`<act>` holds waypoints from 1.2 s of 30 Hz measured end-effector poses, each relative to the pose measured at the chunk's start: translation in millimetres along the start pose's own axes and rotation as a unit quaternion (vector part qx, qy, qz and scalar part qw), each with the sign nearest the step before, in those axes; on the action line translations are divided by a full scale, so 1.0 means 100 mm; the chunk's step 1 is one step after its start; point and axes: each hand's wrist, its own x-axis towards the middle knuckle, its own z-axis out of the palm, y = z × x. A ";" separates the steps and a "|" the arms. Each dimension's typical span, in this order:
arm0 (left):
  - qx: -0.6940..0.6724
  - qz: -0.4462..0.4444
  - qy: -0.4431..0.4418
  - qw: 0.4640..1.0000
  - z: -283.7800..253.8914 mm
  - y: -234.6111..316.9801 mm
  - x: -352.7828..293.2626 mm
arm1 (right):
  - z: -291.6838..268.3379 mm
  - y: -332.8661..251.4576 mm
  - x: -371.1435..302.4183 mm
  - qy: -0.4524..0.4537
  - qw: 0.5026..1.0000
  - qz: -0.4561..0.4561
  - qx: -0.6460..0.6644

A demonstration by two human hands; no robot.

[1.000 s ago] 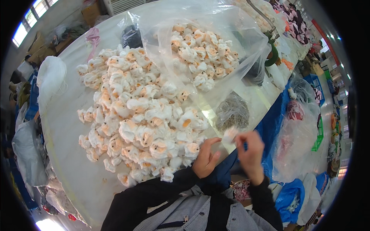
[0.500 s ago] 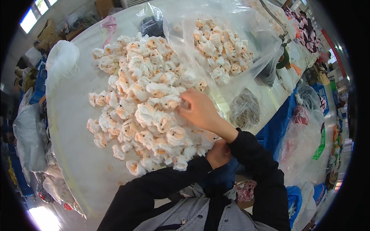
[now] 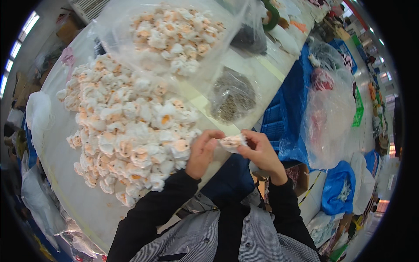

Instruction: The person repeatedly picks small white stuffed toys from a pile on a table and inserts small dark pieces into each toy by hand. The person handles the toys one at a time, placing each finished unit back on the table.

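A small fluffy white and peach plush piece (image 3: 231, 142) is held up at the near edge of the table. My right hand (image 3: 262, 156) pinches its right side between thumb and fingers. Closed at the other side, my left hand (image 3: 202, 153) has its fingertips on the piece's left end. Just left of my hands spreads a big heap of similar plush pieces (image 3: 126, 135), white with peach patches and dark spots. Beyond my hands lies a clear bag of grey-brown granules (image 3: 233, 98).
The white table (image 3: 59, 174) carries a clear plastic bag of more plush pieces (image 3: 176, 35) at the back and a white thread bundle (image 3: 38, 111) at the left. Blue crates (image 3: 274, 124) and a large clear bag (image 3: 329, 126) stand to the right.
My right hand has left the heap and come back toward me. Both hands now meet at a plush piece by the table's edge. The view has shifted to the right.
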 end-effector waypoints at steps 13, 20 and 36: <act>0.049 -0.084 -0.017 0.995 0.17 0.15 0.18 | 0.12 0.54 0.06 0.074 0.991 0.010 0.107; 0.017 -0.111 -0.030 0.993 0.23 0.21 0.19 | 0.14 0.49 0.10 0.169 0.977 0.006 0.134; -0.010 -0.061 -0.041 0.997 0.39 0.27 0.18 | 0.20 0.56 0.12 0.226 0.971 -0.050 0.055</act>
